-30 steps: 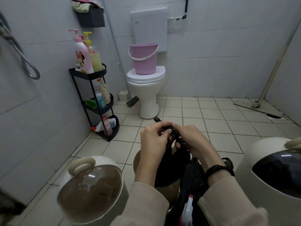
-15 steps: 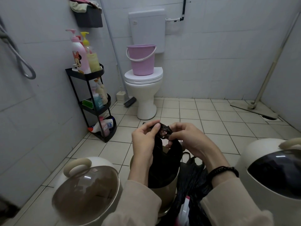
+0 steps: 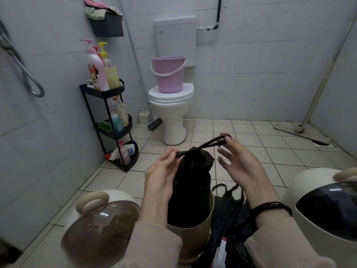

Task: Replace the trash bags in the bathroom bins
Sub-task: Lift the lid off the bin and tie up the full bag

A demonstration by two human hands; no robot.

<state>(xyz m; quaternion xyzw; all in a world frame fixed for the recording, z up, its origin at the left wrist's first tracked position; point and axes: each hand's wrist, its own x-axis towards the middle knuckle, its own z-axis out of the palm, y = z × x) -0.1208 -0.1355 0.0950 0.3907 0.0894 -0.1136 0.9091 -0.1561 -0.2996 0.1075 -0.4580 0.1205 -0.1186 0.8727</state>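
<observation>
A full black trash bag [image 3: 191,182] stands in the open cream bin [image 3: 195,238] between my arms, its neck gathered above the rim. My left hand [image 3: 162,171] pinches one black tie strip at the neck. My right hand [image 3: 237,159] holds the other strip, a loop pulled up and to the right over its fingers. The bin's domed lid [image 3: 100,229] lies on the floor at the lower left. A second cream bin [image 3: 326,213] with a dark lid window stands at the right. Another black bag [image 3: 231,219] lies crumpled on the floor beside my right forearm.
A white toilet [image 3: 172,113] with a purple bucket [image 3: 169,74] on its seat stands ahead. A black three-tier shelf [image 3: 110,124] of bottles is against the left wall. A mop [image 3: 301,128] leans in the right corner, a brush [image 3: 154,122] left of the toilet.
My hands have drawn apart from the bag's neck, stretching the two tie strips outward; the right hand moved up and right.
</observation>
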